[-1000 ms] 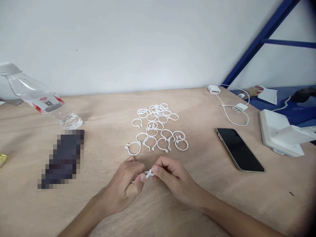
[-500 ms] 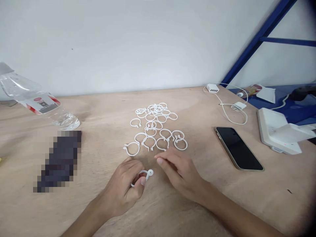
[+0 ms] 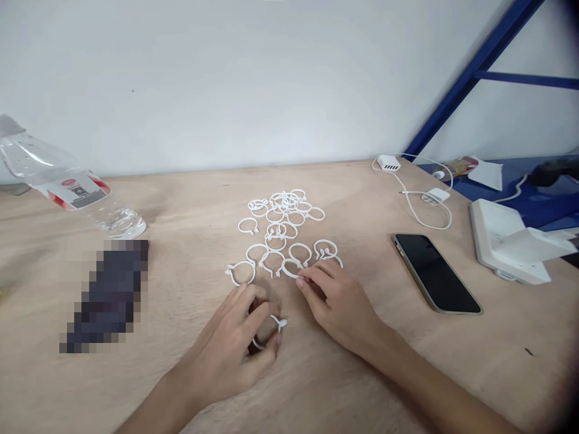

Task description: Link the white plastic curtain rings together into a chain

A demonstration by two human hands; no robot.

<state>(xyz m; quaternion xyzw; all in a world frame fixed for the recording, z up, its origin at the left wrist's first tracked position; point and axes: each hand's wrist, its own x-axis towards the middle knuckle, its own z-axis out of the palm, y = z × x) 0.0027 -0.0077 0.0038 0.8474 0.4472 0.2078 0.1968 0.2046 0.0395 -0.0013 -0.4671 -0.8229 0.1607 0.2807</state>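
My left hand (image 3: 230,343) is curled above the table near me, its fingers and thumb around a white plastic ring (image 3: 259,343) with a small round tab (image 3: 283,323) at one end. Part of that ring is hidden by the fingers. At the near edge of the loose rings, my right hand (image 3: 337,301) pinches another white plastic ring (image 3: 289,269) between thumb and index finger, and that ring looks slightly tilted. Several similar open rings (image 3: 243,273) with small end tabs lie beyond both hands, overlapping in a heap (image 3: 284,200) farther back.
A clear bottle (image 3: 81,187) and a dark pixelated object (image 3: 108,295) are at the left of the wooden table (image 3: 190,205). To the right are a phone (image 3: 436,272), a white cable (image 3: 411,208) with adapters, and a white device (image 3: 511,241). A wall (image 3: 226,84) rises behind.
My right hand has moved slightly right and pinched a ring, which has shifted left and tilted. My left hand has moved a little right with its ring, the fingers spreading around it.
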